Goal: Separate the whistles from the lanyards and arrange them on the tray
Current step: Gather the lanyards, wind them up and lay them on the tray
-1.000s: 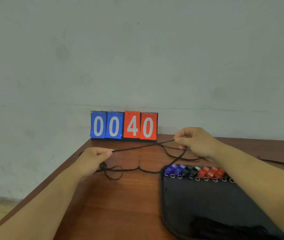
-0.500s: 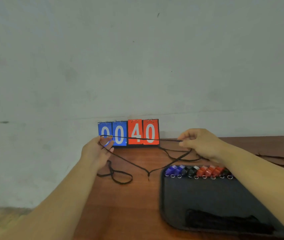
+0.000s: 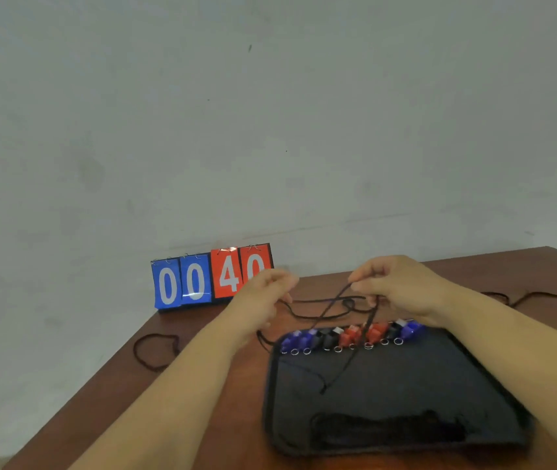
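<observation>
Desk [image 3: 524, 273], brown wood, carries a black tray [image 3: 406, 378] in front of you. Flip scoreboard [image 3: 212, 281] reading 0040 stands at the far edge. Your left hand [image 3: 263, 296] and right hand [image 3: 402, 286] hover near each other above the tray's far rim. Right fingers pinch a black lanyard [image 3: 334, 300]. Left fingers, blurred, curl on the same cord. Its loose end dangles over the tray. Lanyard pile [image 3: 389, 430] lies at the tray's near edge. Whistles [image 3: 348, 335], blue, black and red, sit in one row along the far rim.
</observation>
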A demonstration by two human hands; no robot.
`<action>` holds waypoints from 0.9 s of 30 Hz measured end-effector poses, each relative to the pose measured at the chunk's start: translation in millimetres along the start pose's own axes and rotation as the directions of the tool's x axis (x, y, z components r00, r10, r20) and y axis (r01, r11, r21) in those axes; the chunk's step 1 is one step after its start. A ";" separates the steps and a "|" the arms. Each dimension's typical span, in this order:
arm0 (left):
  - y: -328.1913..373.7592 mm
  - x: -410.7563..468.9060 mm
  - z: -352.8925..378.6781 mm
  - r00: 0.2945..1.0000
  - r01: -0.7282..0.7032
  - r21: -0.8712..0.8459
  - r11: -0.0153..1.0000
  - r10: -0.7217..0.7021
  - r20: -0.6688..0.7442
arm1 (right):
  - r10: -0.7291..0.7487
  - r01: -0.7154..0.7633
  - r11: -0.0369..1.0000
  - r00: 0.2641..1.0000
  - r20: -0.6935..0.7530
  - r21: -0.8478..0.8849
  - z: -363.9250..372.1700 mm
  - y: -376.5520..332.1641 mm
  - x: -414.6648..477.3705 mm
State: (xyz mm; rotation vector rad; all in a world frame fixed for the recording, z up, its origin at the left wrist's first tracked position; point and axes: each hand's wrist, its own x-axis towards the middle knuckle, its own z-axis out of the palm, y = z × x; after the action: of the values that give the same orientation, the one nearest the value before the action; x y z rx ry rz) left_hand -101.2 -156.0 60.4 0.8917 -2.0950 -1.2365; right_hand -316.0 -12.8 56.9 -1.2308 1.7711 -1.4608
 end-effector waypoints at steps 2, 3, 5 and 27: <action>6.5 -1.5 19.1 0.986 -0.099 0.200 0.975 0.070 0.149 | -0.054 0.054 0.999 0.998 -0.017 -0.001 -5.8 -2.7 0.6; 7.9 -0.2 27.6 0.971 -0.135 0.221 0.966 0.085 0.222 | -0.072 0.072 0.997 0.997 -0.023 0.006 -8.5 -3.0 1.6; 8.0 4.9 43.4 0.934 -0.177 0.228 0.958 0.090 0.346 | -0.097 0.097 0.995 0.995 -0.033 0.020 -13.9 -0.4 5.2; -75.7 68.8 43.3 0.992 0.043 -0.819 0.572 -0.125 -0.035 | 0.059 -0.098 0.968 0.983 0.172 0.229 -58.0 92.1 39.9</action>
State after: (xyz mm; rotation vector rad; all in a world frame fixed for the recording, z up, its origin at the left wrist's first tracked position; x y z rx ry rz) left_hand -156.0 -212.7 -17.8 0.5687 -1.1356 -1.9249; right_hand -411.1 -21.0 -8.9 -1.1105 1.4728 -1.4337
